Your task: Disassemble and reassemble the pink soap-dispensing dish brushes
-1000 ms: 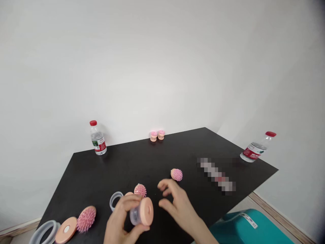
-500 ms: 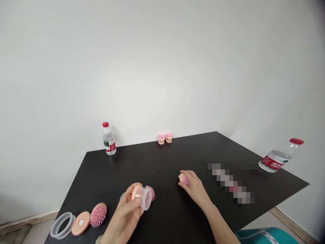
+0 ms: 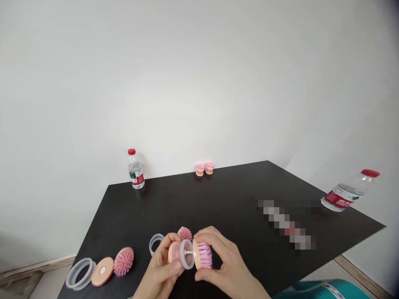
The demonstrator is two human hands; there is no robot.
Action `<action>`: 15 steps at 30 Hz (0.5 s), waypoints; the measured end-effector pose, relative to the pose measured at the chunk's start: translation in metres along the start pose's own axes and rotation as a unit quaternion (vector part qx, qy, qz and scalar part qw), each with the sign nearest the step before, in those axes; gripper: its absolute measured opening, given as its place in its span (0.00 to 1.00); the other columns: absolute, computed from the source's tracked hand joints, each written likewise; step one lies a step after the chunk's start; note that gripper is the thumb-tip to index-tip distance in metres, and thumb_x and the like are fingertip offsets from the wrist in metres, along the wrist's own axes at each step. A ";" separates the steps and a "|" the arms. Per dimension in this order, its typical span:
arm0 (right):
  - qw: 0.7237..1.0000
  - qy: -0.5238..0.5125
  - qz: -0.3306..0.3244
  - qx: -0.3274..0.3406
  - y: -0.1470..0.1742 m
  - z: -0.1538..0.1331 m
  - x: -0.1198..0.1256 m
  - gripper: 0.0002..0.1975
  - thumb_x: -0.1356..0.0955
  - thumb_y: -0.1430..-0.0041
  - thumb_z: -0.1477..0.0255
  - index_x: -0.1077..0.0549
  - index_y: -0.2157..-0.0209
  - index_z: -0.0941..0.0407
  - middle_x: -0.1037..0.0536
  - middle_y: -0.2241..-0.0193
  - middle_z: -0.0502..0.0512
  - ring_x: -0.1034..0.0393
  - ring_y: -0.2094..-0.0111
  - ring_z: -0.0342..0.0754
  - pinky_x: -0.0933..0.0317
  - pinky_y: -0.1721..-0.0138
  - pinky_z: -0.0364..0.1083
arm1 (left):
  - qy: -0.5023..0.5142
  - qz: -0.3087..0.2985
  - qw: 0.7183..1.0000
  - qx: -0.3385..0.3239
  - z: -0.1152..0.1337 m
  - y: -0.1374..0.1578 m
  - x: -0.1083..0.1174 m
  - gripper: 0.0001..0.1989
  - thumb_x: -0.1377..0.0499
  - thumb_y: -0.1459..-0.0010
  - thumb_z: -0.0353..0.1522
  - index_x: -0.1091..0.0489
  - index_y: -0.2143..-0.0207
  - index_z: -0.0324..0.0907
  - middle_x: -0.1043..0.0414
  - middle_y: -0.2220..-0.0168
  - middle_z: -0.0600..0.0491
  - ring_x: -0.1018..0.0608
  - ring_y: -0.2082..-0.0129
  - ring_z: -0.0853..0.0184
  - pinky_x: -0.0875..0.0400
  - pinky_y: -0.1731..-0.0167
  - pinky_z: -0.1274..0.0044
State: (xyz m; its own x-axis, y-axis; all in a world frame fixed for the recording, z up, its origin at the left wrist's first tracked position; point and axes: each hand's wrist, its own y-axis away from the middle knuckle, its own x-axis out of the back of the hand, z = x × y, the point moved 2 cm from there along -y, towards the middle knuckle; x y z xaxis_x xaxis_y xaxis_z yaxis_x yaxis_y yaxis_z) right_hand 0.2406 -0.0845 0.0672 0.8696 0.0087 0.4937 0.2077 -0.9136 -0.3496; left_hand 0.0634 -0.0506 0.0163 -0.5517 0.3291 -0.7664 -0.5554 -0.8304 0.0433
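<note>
My left hand (image 3: 163,265) is closed around a clear cup with a peach base (image 3: 178,252), its translucent rim facing right. My right hand (image 3: 222,259) grips a pink-bristled brush head (image 3: 203,254) by its peach edge, bristles facing right. A thin white stem from the brush head points into the cup's mouth; a small gap separates the two parts. Just behind my hands lie another pink brush head (image 3: 185,233) and a translucent ring (image 3: 155,242), both partly hidden by my left hand.
At the left lie translucent rings (image 3: 77,274), a peach disc (image 3: 102,272) and a bristled brush head (image 3: 124,261). Two assembled brushes (image 3: 200,170) stand by the wall. Water bottles stand at back left (image 3: 136,172) and right (image 3: 344,195). A pixelated patch covers something on the black table (image 3: 224,199).
My right hand has lifted the brush head off the table and moved it left to the cup. The cup has shifted slightly right and down, and a ring behind it is more visible.
</note>
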 end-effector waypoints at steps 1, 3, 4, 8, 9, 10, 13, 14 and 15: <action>1.000 0.010 -0.010 0.001 -0.001 -0.001 -0.002 0.20 0.22 0.52 0.74 0.28 0.58 0.51 0.27 0.57 0.51 0.29 0.56 0.50 0.35 0.53 0.45 | -0.005 -0.004 1.000 -0.002 -0.001 0.000 0.000 0.20 0.25 0.56 0.31 0.26 0.60 0.44 0.28 0.62 0.52 0.27 0.62 0.68 0.31 0.59 0.77; 0.999 0.027 -0.030 -0.003 -0.001 -0.004 -0.004 0.21 0.23 0.51 0.77 0.29 0.57 0.50 0.28 0.55 0.51 0.30 0.54 0.50 0.35 0.51 0.44 | -0.016 -0.010 1.000 -0.004 -0.001 0.001 0.000 0.21 0.25 0.57 0.31 0.26 0.60 0.45 0.28 0.63 0.53 0.28 0.63 0.69 0.33 0.60 0.78; 0.999 0.033 -0.038 -0.007 -0.001 -0.005 -0.005 0.21 0.23 0.51 0.78 0.29 0.57 0.50 0.28 0.55 0.51 0.30 0.53 0.50 0.36 0.50 0.44 | -0.024 -0.012 1.000 -0.005 -0.002 0.001 0.000 0.21 0.25 0.57 0.31 0.26 0.59 0.45 0.29 0.63 0.53 0.29 0.63 0.69 0.34 0.60 0.78; 0.998 0.038 -0.052 -0.017 -0.001 -0.009 -0.006 0.22 0.22 0.50 0.77 0.29 0.55 0.49 0.29 0.54 0.50 0.31 0.53 0.50 0.36 0.49 0.44 | -0.046 -0.016 0.999 -0.009 -0.002 0.002 -0.001 0.23 0.25 0.57 0.34 0.26 0.58 0.46 0.30 0.62 0.53 0.31 0.62 0.68 0.35 0.60 0.77; 0.998 0.038 -0.056 -0.015 -0.001 -0.009 -0.006 0.22 0.22 0.50 0.76 0.29 0.55 0.49 0.30 0.54 0.50 0.31 0.53 0.50 0.36 0.49 0.45 | -0.051 -0.019 0.998 -0.009 -0.002 0.002 -0.001 0.23 0.25 0.57 0.34 0.26 0.58 0.46 0.31 0.62 0.53 0.31 0.62 0.67 0.35 0.60 0.77; 0.997 0.039 -0.060 -0.010 -0.001 -0.009 -0.006 0.21 0.22 0.49 0.74 0.29 0.55 0.49 0.30 0.54 0.51 0.31 0.53 0.50 0.36 0.49 0.45 | -0.058 -0.022 0.998 -0.009 -0.002 0.002 -0.002 0.23 0.25 0.57 0.35 0.26 0.58 0.46 0.31 0.62 0.53 0.31 0.62 0.67 0.36 0.61 0.77; 0.997 0.046 -0.066 0.008 -0.002 -0.010 -0.006 0.21 0.22 0.48 0.72 0.28 0.54 0.50 0.30 0.54 0.51 0.31 0.53 0.50 0.36 0.48 0.45 | -0.086 -0.024 0.996 -0.007 -0.003 0.002 -0.001 0.23 0.26 0.56 0.37 0.26 0.57 0.45 0.33 0.62 0.53 0.33 0.63 0.67 0.37 0.61 0.77; 0.997 0.048 -0.065 0.012 -0.002 -0.011 -0.005 0.20 0.22 0.48 0.72 0.28 0.55 0.50 0.29 0.55 0.51 0.31 0.53 0.50 0.36 0.48 0.46 | -0.095 -0.024 0.995 -0.008 -0.003 0.002 0.000 0.22 0.26 0.56 0.38 0.26 0.58 0.45 0.34 0.62 0.54 0.33 0.63 0.67 0.37 0.62 0.77; 0.996 0.051 -0.065 0.018 -0.002 -0.011 -0.005 0.20 0.22 0.48 0.72 0.28 0.55 0.50 0.29 0.55 0.52 0.31 0.54 0.50 0.35 0.49 0.46 | -0.105 -0.023 0.994 -0.013 -0.004 0.001 0.001 0.22 0.26 0.56 0.38 0.26 0.58 0.45 0.35 0.63 0.54 0.34 0.63 0.67 0.38 0.62 0.77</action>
State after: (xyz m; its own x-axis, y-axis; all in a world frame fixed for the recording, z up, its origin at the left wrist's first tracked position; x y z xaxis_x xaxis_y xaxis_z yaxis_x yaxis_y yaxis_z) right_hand 0.2309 -0.0868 0.0742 0.7852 0.0826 0.6138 0.3321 -0.8926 -0.3048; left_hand 0.0642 -0.0529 0.0131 -0.6457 0.4504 -0.6166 -0.5678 -0.8232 -0.0067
